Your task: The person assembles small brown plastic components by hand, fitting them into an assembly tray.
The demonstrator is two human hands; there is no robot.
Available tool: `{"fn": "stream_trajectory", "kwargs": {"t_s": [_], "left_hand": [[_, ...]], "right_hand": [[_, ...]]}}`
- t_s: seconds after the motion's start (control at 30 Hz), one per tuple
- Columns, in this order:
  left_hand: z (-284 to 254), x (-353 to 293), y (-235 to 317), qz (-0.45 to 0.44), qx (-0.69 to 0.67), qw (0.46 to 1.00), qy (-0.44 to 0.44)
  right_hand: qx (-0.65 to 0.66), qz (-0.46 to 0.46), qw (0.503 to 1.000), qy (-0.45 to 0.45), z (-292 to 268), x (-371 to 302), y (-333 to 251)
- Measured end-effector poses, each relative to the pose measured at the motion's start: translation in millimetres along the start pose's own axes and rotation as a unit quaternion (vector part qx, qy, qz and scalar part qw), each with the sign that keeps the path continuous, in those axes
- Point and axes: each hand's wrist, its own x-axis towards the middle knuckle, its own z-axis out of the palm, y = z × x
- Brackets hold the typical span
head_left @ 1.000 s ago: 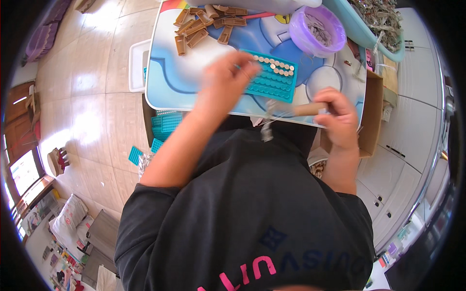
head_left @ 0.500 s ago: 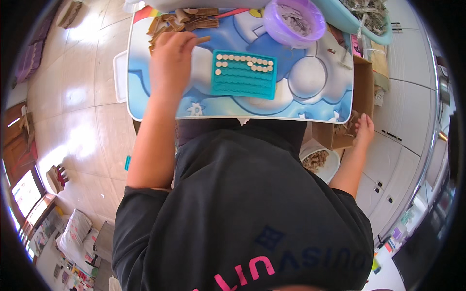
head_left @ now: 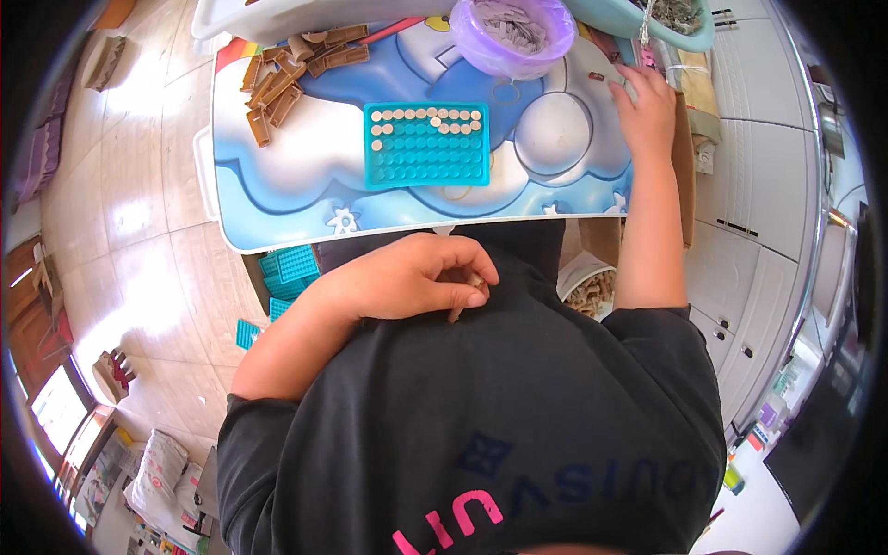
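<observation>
My left hand [head_left: 407,277] is drawn back over my black shirt, its thumb and fingers closed on a small brown piece [head_left: 455,315]; most of it is hidden in the hand. It resembles the brown trough-shaped pieces [head_left: 277,88] heaped at the table's far left. My right hand [head_left: 647,106] hovers at the table's right edge, thumb and fingers apart, with nothing visible in it. A teal tray [head_left: 428,157] with rows of round hollows lies on the table. Small pale round discs [head_left: 411,116] fill part of its two far rows, and one sits in the third.
A purple-lined bowl [head_left: 518,60] of greyish strips stands at the back beside a pale teal basin [head_left: 689,39]. Below the table are a cardboard box [head_left: 686,176], a white bucket of brown bits [head_left: 566,277] and teal trays [head_left: 294,264]. White cabinets [head_left: 768,185] line the right.
My left hand has moved from the brown heap back toward my body, carrying a brown piece. My right hand has risen from beside the cardboard box to the table's far right edge.
</observation>
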Motion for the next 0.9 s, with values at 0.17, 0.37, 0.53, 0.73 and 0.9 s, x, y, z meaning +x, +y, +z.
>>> {"fn": "stream_trajectory", "kwargs": {"t_s": [0.17, 0.37, 0.53, 0.73, 0.9], "left_hand": [[-1, 8, -13, 0.030, -0.166, 0.983, 0.076], [-9, 15, -3, 0.039, -0.289, 0.934, 0.208], [-4, 26, 4, 0.059, -0.235, 0.938, 0.246], [5, 31, 10, 0.079, -0.224, 0.924, 0.298], [5, 36, 3, 0.097, -0.301, 0.900, 0.301]], "right_hand": [[0.017, -0.048, 0.998, -0.026, 14, 6, 14], [0.548, 0.261, 0.787, 0.109, -27, -6, -21], [0.620, 0.259, 0.737, 0.076, -35, -29, -60], [0.679, 0.272, 0.678, -0.066, -61, -56, -117], [0.697, 0.269, 0.640, -0.180, -72, -78, -165]]}}
